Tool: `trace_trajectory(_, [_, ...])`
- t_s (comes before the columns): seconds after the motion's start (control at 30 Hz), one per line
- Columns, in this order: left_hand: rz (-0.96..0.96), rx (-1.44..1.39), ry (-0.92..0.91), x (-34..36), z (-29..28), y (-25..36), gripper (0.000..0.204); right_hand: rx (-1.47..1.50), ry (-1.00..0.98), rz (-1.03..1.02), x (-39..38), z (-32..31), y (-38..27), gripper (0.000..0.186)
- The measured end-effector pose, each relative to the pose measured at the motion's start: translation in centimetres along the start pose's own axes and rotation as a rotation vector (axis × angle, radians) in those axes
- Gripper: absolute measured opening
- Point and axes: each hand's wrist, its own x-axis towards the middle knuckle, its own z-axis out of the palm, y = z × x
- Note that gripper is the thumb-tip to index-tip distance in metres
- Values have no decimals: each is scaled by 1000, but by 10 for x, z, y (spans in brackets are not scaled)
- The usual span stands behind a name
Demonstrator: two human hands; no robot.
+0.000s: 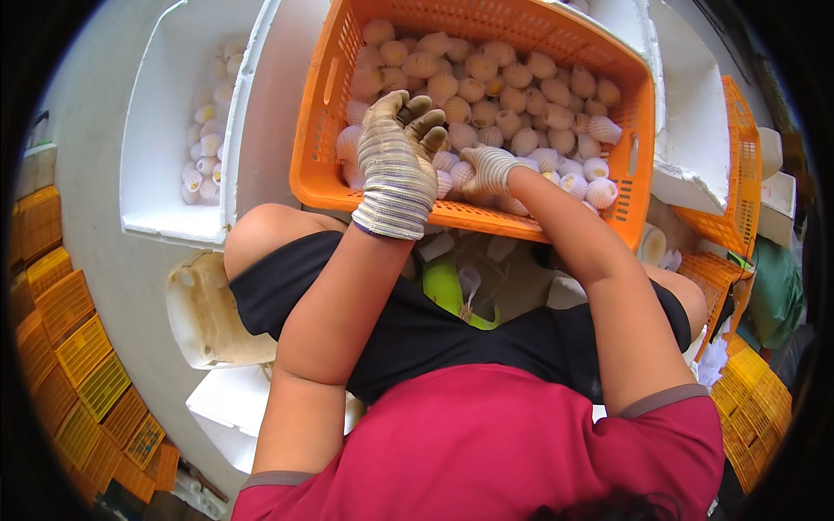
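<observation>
A large orange perforated basket (635,204) holds several pale round items in foam net sleeves (517,74). My left hand (395,161), in a striped glove with dirty palm, is raised over the basket's left part, palm up with loosely bent, separated fingers and nothing visible in it. My right hand (491,169), in a similar striped glove, is down among the netted items at the basket's near side, its fingers curled round one of them, which is partly hidden.
A white foam box (148,174) with netted items stands left, another (695,148) right beside orange crates (738,200). Below are a stained plastic container (200,313) and a lime-green object (443,286) between my legs. Yellow and orange crates (82,356) line the left.
</observation>
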Motion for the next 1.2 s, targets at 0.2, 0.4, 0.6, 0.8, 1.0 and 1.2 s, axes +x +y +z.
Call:
trace_trajectory(0.2, [17, 566, -238, 2, -9, -12, 30, 1393, 50, 107, -83, -35, -9, 51])
trace_trajectory(0.4, [-232, 760, -637, -28, -4, -31, 43, 1625, 68, -27, -158, -60, -36, 49])
trace_trajectory(0.6, [-374, 611, -767, -53, -7, -43, 41, 1331, 409, -70, -209, -57, -65, 55])
trace_trajectory(0.8, [-441, 504, -752, -44, -19, -60, 43, 1367, 526, -32, -223, -43, -74, 40])
trace_trajectory(1.0, [-388, 666, -558, -44, -21, -73, 42, 1040, 722, -87, -216, -36, -72, 44])
trace_trajectory(1.2, [-555, 387, -600, -53, -16, -75, 40, 590, 845, -296, -212, -34, -79, 37])
